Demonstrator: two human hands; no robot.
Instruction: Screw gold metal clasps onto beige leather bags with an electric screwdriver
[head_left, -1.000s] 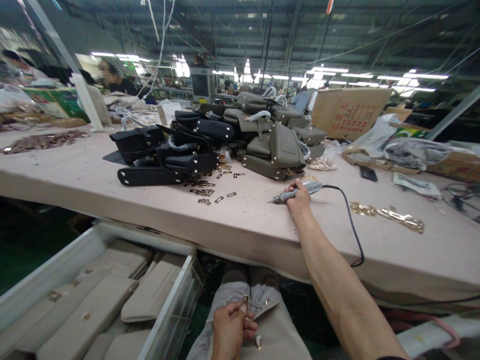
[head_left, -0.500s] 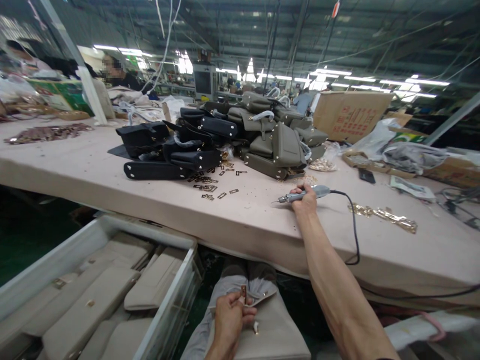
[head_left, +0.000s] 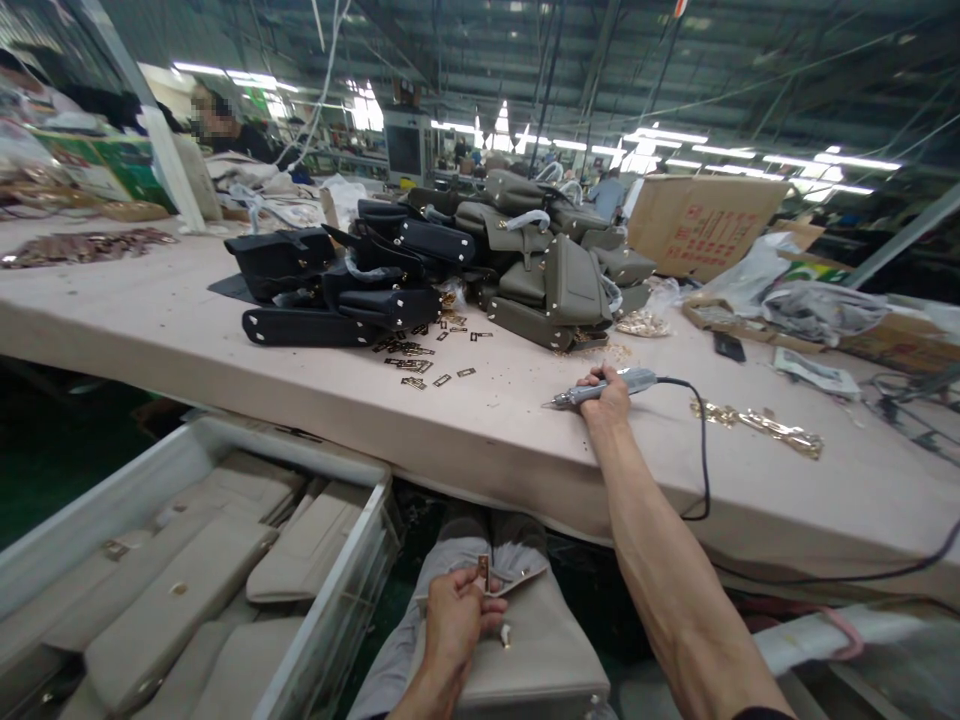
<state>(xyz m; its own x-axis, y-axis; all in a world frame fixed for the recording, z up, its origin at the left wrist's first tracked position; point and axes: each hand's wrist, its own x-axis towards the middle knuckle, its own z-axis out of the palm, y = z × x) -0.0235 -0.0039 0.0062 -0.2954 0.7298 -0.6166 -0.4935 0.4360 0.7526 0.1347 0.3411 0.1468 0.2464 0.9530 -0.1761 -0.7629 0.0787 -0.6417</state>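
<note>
Your right hand (head_left: 609, 398) grips a slim metal electric screwdriver (head_left: 600, 387); your left hand (head_left: 457, 618) pinches a brass clasp (head_left: 484, 572) on the smooth beige handbag (head_left: 532, 650).

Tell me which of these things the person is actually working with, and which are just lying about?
In hand:
- beige bag on the lap, held by the left hand
- small metal clasp at that hand's fingertips
- corded pen-shaped tool, gripped by the right hand on the table

Lying about:
- black bags
- olive bags
- loose metal fittings
- cardboard box
- bin of beige bags
</note>
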